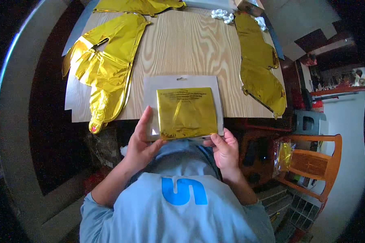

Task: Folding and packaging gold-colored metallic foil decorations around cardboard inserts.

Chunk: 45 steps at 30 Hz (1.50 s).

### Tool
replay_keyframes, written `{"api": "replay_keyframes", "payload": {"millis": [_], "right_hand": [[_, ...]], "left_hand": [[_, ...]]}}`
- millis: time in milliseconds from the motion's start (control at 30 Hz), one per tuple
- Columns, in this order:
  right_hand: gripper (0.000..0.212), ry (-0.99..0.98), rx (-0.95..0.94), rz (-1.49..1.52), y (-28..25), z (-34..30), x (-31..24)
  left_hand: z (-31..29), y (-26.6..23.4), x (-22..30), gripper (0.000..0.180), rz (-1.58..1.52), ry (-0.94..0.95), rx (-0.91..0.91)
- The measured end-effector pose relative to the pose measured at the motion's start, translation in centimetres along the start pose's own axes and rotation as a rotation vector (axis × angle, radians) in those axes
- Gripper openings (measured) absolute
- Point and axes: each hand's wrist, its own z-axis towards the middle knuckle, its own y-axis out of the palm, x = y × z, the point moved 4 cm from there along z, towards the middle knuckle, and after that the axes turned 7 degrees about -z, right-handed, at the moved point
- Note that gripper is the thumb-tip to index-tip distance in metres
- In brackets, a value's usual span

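In front of me, at the table's near edge, is a flat pack: a folded gold foil balloon (186,115) against a pale backing card (180,82). The card has a hanging slot at its top, and small dark print runs across the foil. My left hand (141,146) grips the pack's lower left, thumb along the bottom edge and fingers up the side. At the lower right corner my right hand (226,152) pinches the pack, with the thumb in front and some fingers hidden behind it.
Uninflated gold foil balloons lie on the wood-grain table (182,44): one at left (105,60), one at right (259,69), one along the far edge (138,5). White crumpled bits (222,16) sit at the back. A wooden chair (312,164) at right bears a gold packet (284,156).
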Motion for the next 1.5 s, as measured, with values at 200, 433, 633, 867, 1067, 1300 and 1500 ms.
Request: {"api": "replay_keyframes", "payload": {"millis": [200,433,633,867,1067,1300,1500], "right_hand": [[0.027,-0.054,0.051,-0.038,0.7,0.3,0.3],[0.018,0.021,0.207,-0.181,0.0,0.3,1.9],[0.023,0.034,0.244,-0.270,-0.5,0.8,1.8],[0.019,0.027,0.145,-0.216,0.0,1.1,1.2],[0.022,0.036,0.118,-0.297,-0.8,1.6,0.2],[0.021,-0.006,0.114,-0.299,-0.7,1.5,-0.1],[0.016,0.038,0.008,-0.304,-0.6,1.5,0.6]], "left_hand": [[0.7,-0.1,-0.7,0.085,0.111,-0.034,-0.034],[1.2,-0.1,-0.3,0.083,0.151,-0.132,-0.009],[1.1,0.3,0.9,0.095,0.490,-0.153,-0.020],[1.8,1.2,3.1,0.101,1.038,-0.020,0.062],[1.5,-0.1,1.8,0.086,0.922,-0.068,0.131],[1.3,1.2,3.5,0.087,1.366,0.132,0.089],[3.8,5.3,2.9,0.090,1.380,0.528,-0.183]]}}
